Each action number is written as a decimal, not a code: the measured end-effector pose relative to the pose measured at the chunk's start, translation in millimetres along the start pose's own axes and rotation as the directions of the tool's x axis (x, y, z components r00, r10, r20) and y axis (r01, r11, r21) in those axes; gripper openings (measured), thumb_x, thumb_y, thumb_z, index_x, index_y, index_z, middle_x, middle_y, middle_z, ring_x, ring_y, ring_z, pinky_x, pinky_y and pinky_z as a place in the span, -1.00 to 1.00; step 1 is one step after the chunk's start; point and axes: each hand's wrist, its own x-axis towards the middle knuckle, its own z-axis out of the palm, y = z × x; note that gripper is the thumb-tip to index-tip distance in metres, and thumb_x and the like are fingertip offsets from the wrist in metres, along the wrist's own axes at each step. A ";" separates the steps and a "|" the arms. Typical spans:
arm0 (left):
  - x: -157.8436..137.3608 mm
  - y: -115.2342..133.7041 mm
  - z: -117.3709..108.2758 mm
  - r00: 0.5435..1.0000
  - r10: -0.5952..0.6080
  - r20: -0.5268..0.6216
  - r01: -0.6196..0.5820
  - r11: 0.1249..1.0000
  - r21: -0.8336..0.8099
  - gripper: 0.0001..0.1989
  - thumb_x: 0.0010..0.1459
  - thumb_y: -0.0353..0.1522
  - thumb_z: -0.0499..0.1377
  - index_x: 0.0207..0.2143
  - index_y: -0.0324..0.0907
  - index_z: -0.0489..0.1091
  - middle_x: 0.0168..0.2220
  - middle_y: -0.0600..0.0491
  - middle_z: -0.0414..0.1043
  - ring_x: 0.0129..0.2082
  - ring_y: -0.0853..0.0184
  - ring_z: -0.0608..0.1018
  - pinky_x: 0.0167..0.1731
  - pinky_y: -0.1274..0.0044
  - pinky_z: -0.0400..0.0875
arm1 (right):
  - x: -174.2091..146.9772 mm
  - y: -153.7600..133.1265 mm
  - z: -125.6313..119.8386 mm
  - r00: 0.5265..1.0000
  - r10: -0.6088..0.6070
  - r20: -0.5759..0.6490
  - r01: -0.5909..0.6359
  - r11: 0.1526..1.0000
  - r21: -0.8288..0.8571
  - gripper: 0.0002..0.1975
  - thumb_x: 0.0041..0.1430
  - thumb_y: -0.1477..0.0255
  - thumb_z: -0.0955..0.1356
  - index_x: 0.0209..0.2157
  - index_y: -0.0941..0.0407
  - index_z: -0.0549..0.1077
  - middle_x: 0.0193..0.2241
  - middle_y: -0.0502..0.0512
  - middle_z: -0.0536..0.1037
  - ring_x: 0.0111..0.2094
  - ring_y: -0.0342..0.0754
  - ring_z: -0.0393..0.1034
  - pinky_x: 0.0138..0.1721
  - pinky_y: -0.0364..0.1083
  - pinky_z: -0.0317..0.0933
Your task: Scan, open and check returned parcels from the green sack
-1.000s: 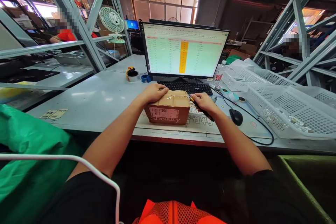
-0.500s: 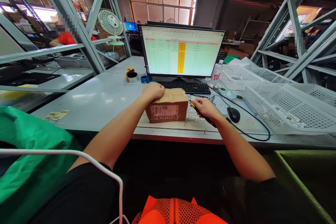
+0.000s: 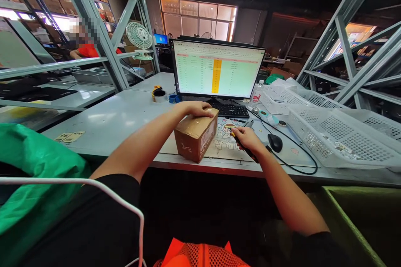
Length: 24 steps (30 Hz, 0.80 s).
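A brown cardboard box (image 3: 191, 144) sits turned at an angle near the front edge of the desk, a printed label on its right side. My left hand (image 3: 202, 109) grips the far upper part of the box, with its fingertips on the top; the thumb is partly hidden. In my right hand (image 3: 246, 137) is a black and yellow utility knife (image 3: 232, 133), its front end pointing toward the box but apart from it. Whether the blade is out is too small to tell. Beneath the box lies a printed desk mat (image 3: 227, 154).
Behind stand a keyboard (image 3: 233, 110) and a monitor (image 3: 216, 71). To the right are a mouse (image 3: 275, 143) with a looping cable and white plastic baskets (image 3: 338, 150). Tape rolls (image 3: 160, 95) lie back left, near a fan (image 3: 138, 35). A person in red (image 3: 87, 51) sits beyond the frame.
The box has turned on the desk, so its label side now faces right and one corner points toward me. My left hand has shifted right with it. The knife stays in my right hand.
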 end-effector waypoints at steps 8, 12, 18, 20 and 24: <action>-45.1 -46.2 -4.8 0.901 -0.432 0.043 0.411 0.881 0.235 -0.03 0.24 0.37 -0.11 0.14 -0.22 0.57 0.09 -0.39 0.59 0.12 -0.30 0.60 0.15 0.06 0.41 | -2.0 -10.2 -4.9 0.998 0.041 -0.048 -0.041 0.999 -0.003 -0.72 0.55 0.31 0.28 -0.27 0.13 0.47 -0.71 -0.15 0.31 -0.73 -0.21 0.19 -0.71 -0.26 0.11; -68.4 -48.1 16.9 0.899 -0.420 -0.124 0.434 0.891 0.131 -0.18 0.36 0.21 -0.14 0.15 -0.24 0.52 0.25 -0.37 0.49 0.25 -0.28 0.52 0.18 0.11 0.40 | 11.5 -29.1 10.5 0.999 -0.019 -0.038 0.018 1.000 -0.025 -0.69 0.54 0.34 0.29 -0.34 0.13 0.44 -0.70 -0.11 0.32 -0.70 -0.20 0.24 -0.70 -0.25 0.14; -60.8 -57.1 36.3 0.862 -0.476 -0.172 0.411 0.857 -0.312 -0.52 0.32 0.02 0.09 -0.13 -0.21 0.50 0.04 -0.19 0.63 0.03 0.04 0.64 -0.06 0.37 0.48 | 17.9 -24.4 32.4 0.996 0.007 -0.093 -0.003 0.999 0.052 -0.69 0.54 0.27 0.27 -0.31 0.11 0.42 -0.68 -0.11 0.32 -0.71 -0.17 0.27 -0.70 -0.23 0.17; -58.6 -58.4 38.2 0.845 -0.507 -0.171 0.427 0.832 -0.355 -0.55 0.30 0.02 0.13 -0.22 -0.18 0.48 -0.04 -0.18 0.65 -0.03 0.03 0.65 -0.13 0.36 0.48 | 11.7 -21.4 39.3 0.992 0.023 -0.128 -0.010 0.995 0.102 -0.68 0.53 0.23 0.27 -0.30 0.11 0.41 -0.67 -0.11 0.33 -0.72 -0.18 0.28 -0.70 -0.24 0.16; -55.9 -57.4 39.4 0.828 -0.524 -0.200 0.446 0.832 -0.330 -0.56 0.29 0.02 0.15 -0.32 -0.16 0.48 -0.09 -0.19 0.65 -0.05 -0.01 0.65 -0.10 0.31 0.48 | -10.7 -24.9 52.9 0.991 0.063 -0.117 -0.041 0.983 0.179 -0.63 0.49 0.10 0.30 -0.29 0.10 0.40 -0.68 -0.11 0.33 -0.73 -0.18 0.28 -0.72 -0.26 0.14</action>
